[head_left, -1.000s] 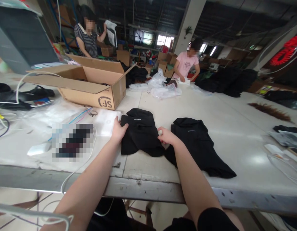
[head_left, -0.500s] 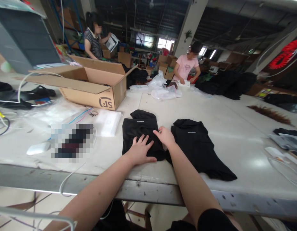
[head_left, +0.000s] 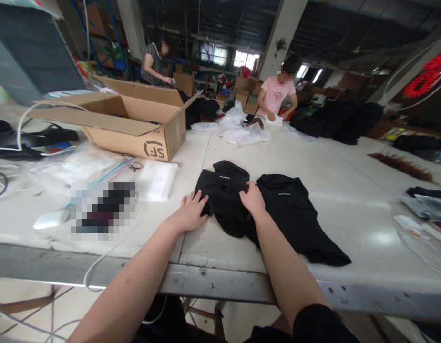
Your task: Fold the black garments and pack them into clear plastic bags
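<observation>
Two black garments lie side by side on the white table (head_left: 331,176). The folded left garment (head_left: 223,195) has a small white label near its top. My left hand (head_left: 190,213) lies flat at its left edge, fingers spread on the cloth. My right hand (head_left: 253,198) presses on the right edge of that garment, where it meets the second black garment (head_left: 295,214), which is spread out toward the table's front edge.
An open cardboard box (head_left: 134,121) stands at the back left, a flat white packet (head_left: 158,178) in front of it. Cables and clear bags lie at the left. Two people work at the far end beside plastic bags (head_left: 241,131) and dark clothes.
The folded garment has shifted right, against the second one. My left hand moved from its top to its left edge. My right hand stayed on its right side.
</observation>
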A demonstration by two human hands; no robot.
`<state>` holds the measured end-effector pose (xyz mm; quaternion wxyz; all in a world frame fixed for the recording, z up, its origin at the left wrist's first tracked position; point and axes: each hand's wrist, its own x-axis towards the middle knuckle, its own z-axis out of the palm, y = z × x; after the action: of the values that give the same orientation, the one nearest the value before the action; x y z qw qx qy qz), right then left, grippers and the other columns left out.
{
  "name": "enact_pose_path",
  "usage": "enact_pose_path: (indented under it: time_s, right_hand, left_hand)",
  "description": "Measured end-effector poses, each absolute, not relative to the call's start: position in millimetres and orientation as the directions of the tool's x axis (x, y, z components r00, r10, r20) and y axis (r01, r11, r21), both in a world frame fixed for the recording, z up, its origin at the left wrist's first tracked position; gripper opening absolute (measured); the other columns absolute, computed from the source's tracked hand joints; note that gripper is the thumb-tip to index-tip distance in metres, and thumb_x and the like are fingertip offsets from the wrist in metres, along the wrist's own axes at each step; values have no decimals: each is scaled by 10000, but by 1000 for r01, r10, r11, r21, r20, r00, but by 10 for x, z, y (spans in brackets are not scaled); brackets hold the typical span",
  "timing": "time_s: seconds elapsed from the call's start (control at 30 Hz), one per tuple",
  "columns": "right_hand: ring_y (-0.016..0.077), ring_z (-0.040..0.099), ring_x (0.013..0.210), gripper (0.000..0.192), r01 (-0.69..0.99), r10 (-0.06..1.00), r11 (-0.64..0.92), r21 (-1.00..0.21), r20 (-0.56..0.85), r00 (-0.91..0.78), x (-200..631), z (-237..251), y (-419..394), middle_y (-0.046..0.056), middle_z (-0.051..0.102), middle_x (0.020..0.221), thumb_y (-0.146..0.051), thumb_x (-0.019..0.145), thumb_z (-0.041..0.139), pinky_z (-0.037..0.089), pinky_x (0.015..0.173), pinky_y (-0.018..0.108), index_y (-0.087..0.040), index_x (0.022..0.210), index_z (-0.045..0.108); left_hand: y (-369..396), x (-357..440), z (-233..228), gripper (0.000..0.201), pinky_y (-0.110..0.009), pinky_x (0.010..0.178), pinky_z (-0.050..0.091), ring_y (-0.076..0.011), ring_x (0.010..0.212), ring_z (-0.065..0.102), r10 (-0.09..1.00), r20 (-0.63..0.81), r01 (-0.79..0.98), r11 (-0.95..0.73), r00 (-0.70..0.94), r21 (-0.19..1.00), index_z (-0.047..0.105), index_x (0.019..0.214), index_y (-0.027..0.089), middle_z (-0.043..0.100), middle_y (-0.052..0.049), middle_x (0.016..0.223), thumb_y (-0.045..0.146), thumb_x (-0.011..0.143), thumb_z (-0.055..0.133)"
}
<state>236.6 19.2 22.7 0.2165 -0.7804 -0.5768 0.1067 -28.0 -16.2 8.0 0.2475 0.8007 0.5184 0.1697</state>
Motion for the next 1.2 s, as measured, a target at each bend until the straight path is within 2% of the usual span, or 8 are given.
enact_pose_path:
  time_s: [0.2, 0.3, 0.4, 0.5, 0.63, 0.73, 0.87, 1.2]
  right_hand:
    - [258, 641, 1087, 308, 893, 976, -169, -417, 57, 212, 2345, 143, 207, 138, 616, 1224, -227, 883, 524, 485, 930, 337, -188, 1162, 647]
    - [240, 647, 1062, 269, 868, 973, -169, -467, 61, 222, 2372, 151, 212, 104, 670, 1155, -204, 869, 516, 484, 911, 318, -201, 1083, 679]
    - [252, 669, 948, 232, 841, 962, -232, -489, 15, 274, 2370, 176, 209, 95, 706, 989, -286, 902, 494, 497, 836, 329, -210, 979, 698]
    - [266, 645, 1005, 315, 836, 941, -222, -502, 114, 319, 2353, 177, 220, 123, 691, 1039, -350, 935, 463, 488, 877, 346, -189, 1100, 679]
    - [323, 534, 1205, 393, 898, 956, -134, -419, 183, 228, 2343, 130, 247, 143, 606, 1285, -401, 946, 480, 429, 1008, 443, -228, 1257, 646]
    - [350, 524, 1203, 374, 915, 975, -160, -370, 86, 206, 2356, 108, 257, 143, 617, 1267, -431, 948, 484, 420, 1006, 487, -245, 1197, 693]
    - [305, 573, 1164, 378, 902, 965, -177, -393, 110, 237, 2388, 106, 261, 143, 641, 1194, -407, 943, 494, 437, 1003, 429, -232, 1218, 686]
    - [268, 666, 1086, 339, 775, 933, -192, -601, 132, 334, 2505, 90, 321, 122, 735, 1106, -345, 867, 564, 471, 998, 361, -166, 1078, 759]
  left_hand:
    - [-133, -381, 146, 621, -569, 1190, 175, -381, 1466, 310, 920, 45, 731, -338, 389, 593, 616, 1290, 182, 389, -183, 1561, 45, 691, 527]
    - [-134, -456, 288, 339, -665, 1179, -13, -416, 1418, 377, 941, 75, 703, -297, 329, 646, 722, 900, 213, 635, -142, 1337, 58, 633, 583]
    - [-200, -393, 441, 156, -633, 1191, -88, -427, 1393, 383, 952, 222, 588, -306, 213, 748, 591, 544, 237, 738, -99, 923, 185, 667, 671]
    - [-365, -120, 474, 165, -586, 1218, 95, -404, 1325, 448, 924, 328, 481, -382, 195, 789, 695, 714, 235, 706, -120, 957, 383, 782, 667]
    - [-645, 358, 301, 558, -564, 1137, 267, -393, 1358, 409, 714, 266, 436, -633, 647, 639, 633, 1262, 255, 520, -142, 1443, 575, 805, 634]
    - [-800, 587, 188, 643, -632, 1109, 204, -442, 1316, 408, 686, 210, 536, -692, 697, 484, 659, 1164, 215, 569, -191, 1351, 681, 720, 667]
    - [-885, 682, 172, 310, -570, 962, 349, -396, 1102, 541, 807, 210, 691, -583, 552, 428, 649, 1039, 176, 629, -213, 1076, 396, 827, 598]
    - [-800, 592, 302, 233, -318, 624, 407, -201, 642, 578, 857, 72, 525, -377, 511, 763, 613, 908, 229, 631, -36, 734, 111, 736, 509]
